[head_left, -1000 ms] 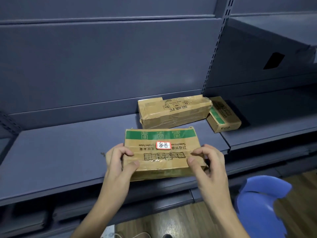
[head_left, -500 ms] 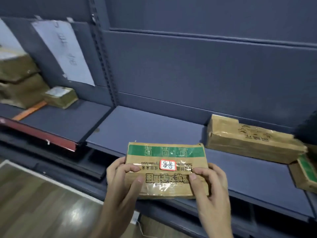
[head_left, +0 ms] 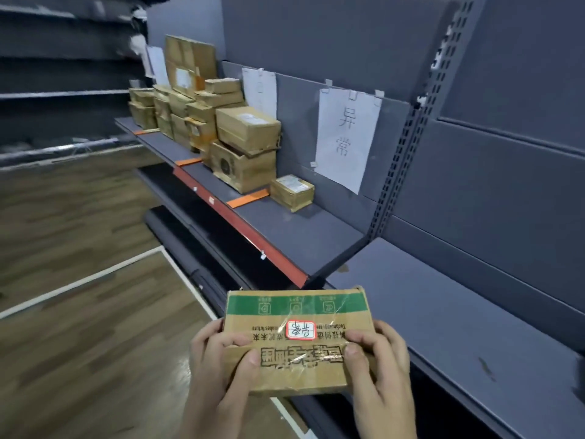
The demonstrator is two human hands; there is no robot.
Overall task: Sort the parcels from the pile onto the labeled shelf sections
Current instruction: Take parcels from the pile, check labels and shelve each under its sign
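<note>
Carried leftward, parcel (head_left: 297, 340) lies crosswise, print upside-down.

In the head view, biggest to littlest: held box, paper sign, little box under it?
1. held parcel, though nearness to the camera inflates it
2. paper sign
3. small parcel below the sign

I see a grey shelf (head_left: 304, 239) with a red front edge stretching away to the left. On it a small taped parcel (head_left: 292, 192) sits just beside an orange strip (head_left: 248, 198); past the strip stand stacked cardboard boxes (head_left: 243, 167), with further stacks beyond, blurred
</note>
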